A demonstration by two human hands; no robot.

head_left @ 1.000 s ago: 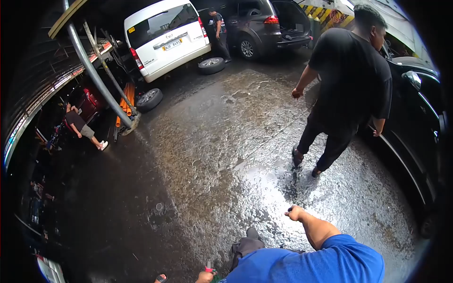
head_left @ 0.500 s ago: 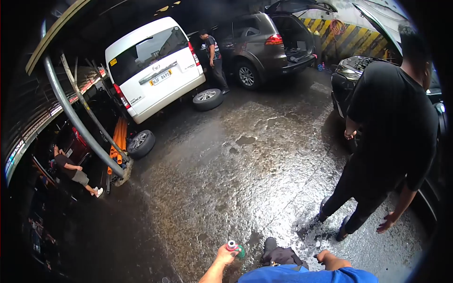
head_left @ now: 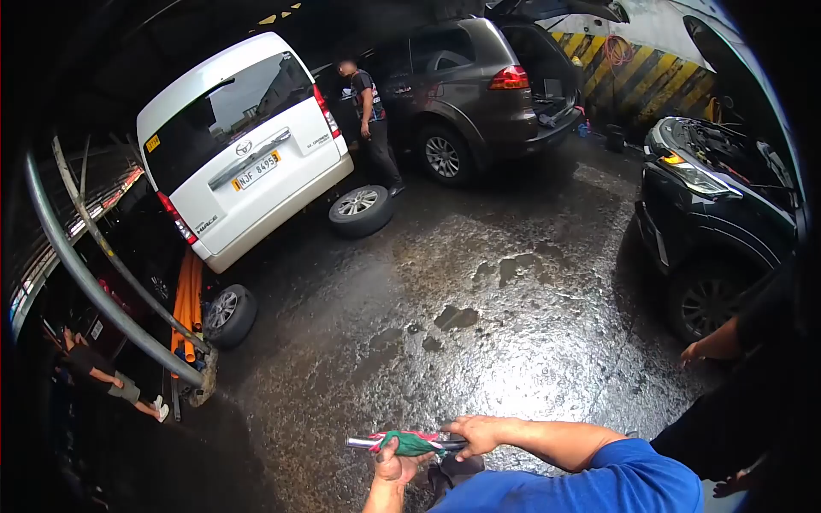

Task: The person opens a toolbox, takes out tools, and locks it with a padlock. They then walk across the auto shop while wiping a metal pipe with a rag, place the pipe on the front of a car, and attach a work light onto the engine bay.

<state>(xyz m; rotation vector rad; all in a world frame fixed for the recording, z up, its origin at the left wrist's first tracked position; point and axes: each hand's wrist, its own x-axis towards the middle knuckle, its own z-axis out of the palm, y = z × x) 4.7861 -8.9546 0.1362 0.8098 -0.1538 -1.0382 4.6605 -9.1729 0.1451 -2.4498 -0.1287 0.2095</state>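
Note:
A shiny metal rod (head_left: 357,443) lies sideways low in the head view, in front of my blue shirt. A green and red rag (head_left: 412,443) is wrapped about its middle. My left hand (head_left: 395,467) is closed around the rag and the rod from below, thumb up. On the dark right end of the rod, my right hand (head_left: 475,433) is closed from above. The rod's bright left end sticks out bare past the rag.
Wet, rough concrete (head_left: 385,299) stretches ahead. Beyond it are a white van (head_left: 248,145), a grey SUV (head_left: 462,94) and two loose wheels (head_left: 361,209). At right stands a black car (head_left: 714,214), hood raised, beside a person in black (head_left: 727,419). Orange pipes (head_left: 186,299) lie by a post.
My right hand has come from the lower right onto the rod, which has turned from pointing upward to lying sideways. The view has shifted, and the person in black is now at the right edge.

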